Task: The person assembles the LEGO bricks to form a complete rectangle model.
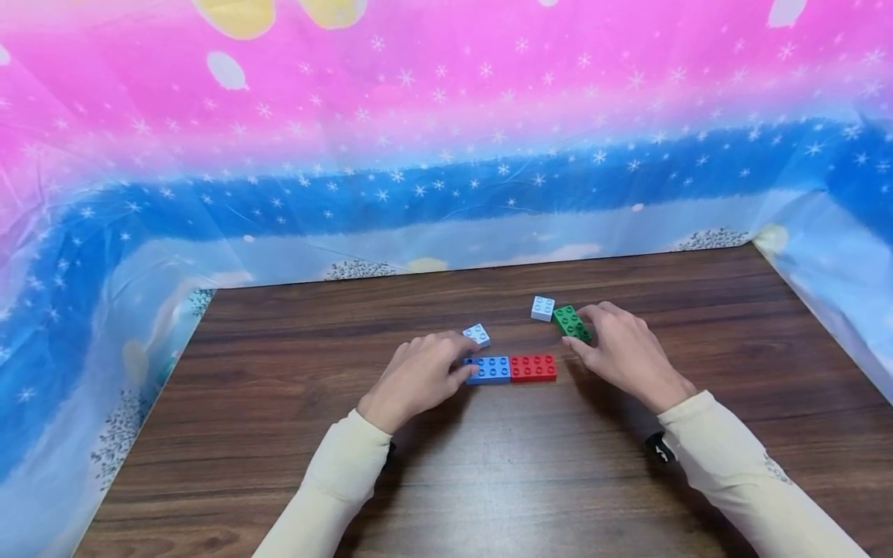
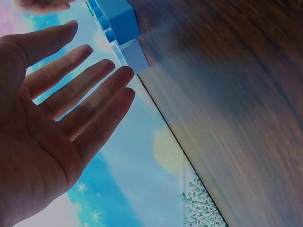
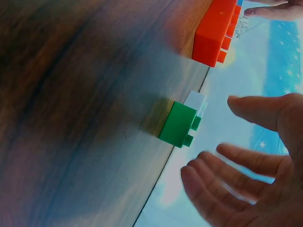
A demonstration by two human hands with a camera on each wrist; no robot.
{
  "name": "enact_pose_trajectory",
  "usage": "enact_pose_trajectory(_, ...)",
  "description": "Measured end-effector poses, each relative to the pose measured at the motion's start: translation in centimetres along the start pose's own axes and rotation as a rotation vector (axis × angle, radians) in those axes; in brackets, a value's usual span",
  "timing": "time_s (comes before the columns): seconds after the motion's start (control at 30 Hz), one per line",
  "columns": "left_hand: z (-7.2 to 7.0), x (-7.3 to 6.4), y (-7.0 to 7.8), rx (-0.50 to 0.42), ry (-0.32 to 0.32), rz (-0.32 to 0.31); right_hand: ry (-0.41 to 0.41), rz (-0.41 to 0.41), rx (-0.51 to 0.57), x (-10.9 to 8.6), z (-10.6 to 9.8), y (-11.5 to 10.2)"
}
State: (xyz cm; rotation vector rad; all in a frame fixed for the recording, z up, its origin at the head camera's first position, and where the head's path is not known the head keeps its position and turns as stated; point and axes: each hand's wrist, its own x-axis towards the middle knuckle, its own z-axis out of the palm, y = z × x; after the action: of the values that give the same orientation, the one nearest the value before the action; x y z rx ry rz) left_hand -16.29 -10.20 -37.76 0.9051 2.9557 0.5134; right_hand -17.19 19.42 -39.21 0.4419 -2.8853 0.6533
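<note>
My left hand point(image 1: 422, 373) hovers at the left end of a blue toy building brick point(image 1: 494, 370), its fingers relaxed and gripping nothing. In the left wrist view that blue brick point(image 2: 120, 21) sits beyond the spread fingertips. A red brick point(image 1: 533, 368) lies end to end with the blue one. Beside a green brick point(image 1: 572, 323) is my right hand point(image 1: 622, 350), thumb and fingers apart. The right wrist view shows a gap between this hand point(image 3: 255, 165) and the green brick point(image 3: 177, 124). One white brick point(image 1: 477, 335) lies just past my left fingers.
Another white brick point(image 1: 543, 308) stands at the green brick's far left corner. All the bricks are on a dark wooden table point(image 1: 279, 434). A patterned pink and blue cloth point(image 1: 446, 155) hangs along the table's back and sides.
</note>
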Motion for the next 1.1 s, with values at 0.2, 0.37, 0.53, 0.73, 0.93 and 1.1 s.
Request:
enact_pose_trajectory(0.2,0.0,-0.1,0.0,-0.007,0.004,-0.004,-0.036,0.098,0.005,0.2,0.3,-0.1)
enact_pose_trajectory(0.37,-0.1,-0.2,0.0,-0.006,0.007,-0.006,-0.080,0.132,-0.004,0.5,0.6,0.1)
enact_pose_trajectory(0.53,-0.1,-0.2,0.0,-0.005,0.006,-0.016,-0.112,0.144,-0.008,0.9,0.7,0.4)
enact_pose_trajectory(0.73,-0.2,-0.2,-0.1,-0.003,0.005,-0.021,-0.132,0.152,0.020,1.1,0.6,0.9)
enact_pose_trajectory(0.93,-0.1,-0.1,-0.1,-0.010,0.002,-0.019,-0.174,0.194,0.082,1.0,-0.2,1.1)
enact_pose_trajectory(1.1,-0.1,-0.1,-0.1,-0.017,0.002,-0.009,-0.184,0.205,0.144,0.9,-0.9,1.2)
